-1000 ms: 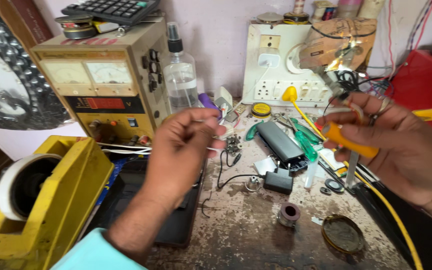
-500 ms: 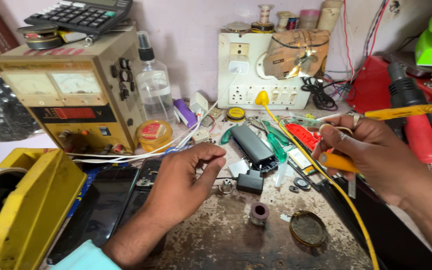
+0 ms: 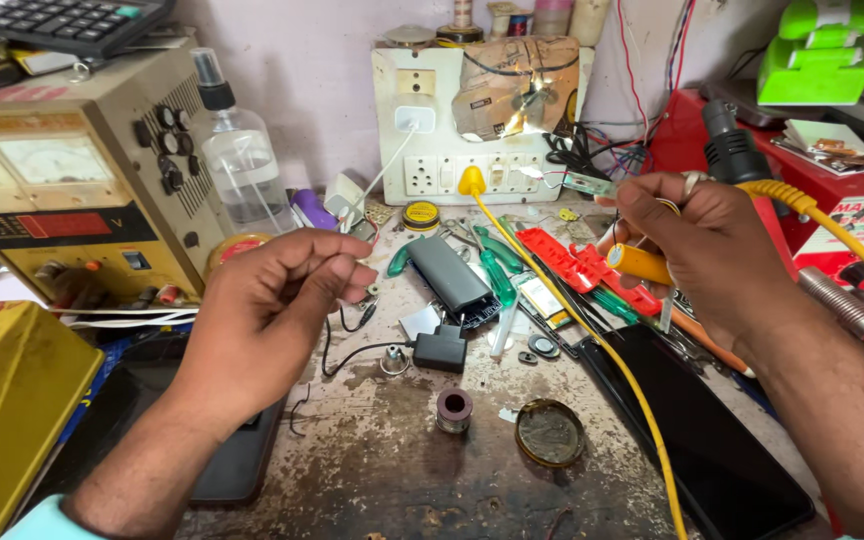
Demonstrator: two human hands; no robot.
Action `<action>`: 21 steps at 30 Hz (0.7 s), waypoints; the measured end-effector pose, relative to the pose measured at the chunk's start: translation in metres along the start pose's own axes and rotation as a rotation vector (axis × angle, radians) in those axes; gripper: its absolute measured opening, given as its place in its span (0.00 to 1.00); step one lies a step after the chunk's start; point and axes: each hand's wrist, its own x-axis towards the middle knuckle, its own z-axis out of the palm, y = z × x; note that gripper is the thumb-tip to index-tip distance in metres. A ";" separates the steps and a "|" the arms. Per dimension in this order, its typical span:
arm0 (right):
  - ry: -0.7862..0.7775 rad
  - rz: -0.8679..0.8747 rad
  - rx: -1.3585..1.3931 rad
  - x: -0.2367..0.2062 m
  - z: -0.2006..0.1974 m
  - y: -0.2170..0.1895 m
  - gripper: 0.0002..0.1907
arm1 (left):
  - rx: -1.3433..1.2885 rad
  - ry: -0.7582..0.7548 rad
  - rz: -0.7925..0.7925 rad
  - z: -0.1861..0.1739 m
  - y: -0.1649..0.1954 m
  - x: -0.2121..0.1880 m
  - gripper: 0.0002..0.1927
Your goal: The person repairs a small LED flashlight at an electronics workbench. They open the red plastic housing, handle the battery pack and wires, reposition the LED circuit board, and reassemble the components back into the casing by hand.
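The right hand (image 3: 717,250) is clenched around one yellow-handled soldering iron (image 3: 640,264), its handle poking out toward the middle of the bench; the tip is hidden among the clutter below. One yellow cord (image 3: 592,335) runs from a plug at the wall socket board (image 3: 452,140) down across the bench, passing under this hand. The wrist is raised, forearm coming in from the lower right. The left hand (image 3: 272,310) hovers over the bench with fingers curled and thumb and forefinger pinched together; whether anything thin sits between them I cannot tell. One black adapter (image 3: 440,352) with its thin lead lies just right of that hand. Nearer the front edge sit one small solder spool (image 3: 453,408) and one round tin (image 3: 549,432). One clear spray bottle (image 3: 242,160) stands beside one beige bench power supply (image 3: 72,190) at the left.
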 end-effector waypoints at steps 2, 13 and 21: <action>0.049 -0.026 0.001 0.001 -0.001 -0.004 0.13 | 0.054 -0.033 0.045 0.005 0.008 0.008 0.10; 0.143 -0.153 -0.099 -0.012 0.014 0.027 0.10 | 0.654 -0.233 0.258 0.159 -0.056 0.097 0.17; 0.155 -0.200 -0.278 -0.022 0.017 0.047 0.13 | 1.008 -0.702 0.085 0.221 -0.085 0.144 0.36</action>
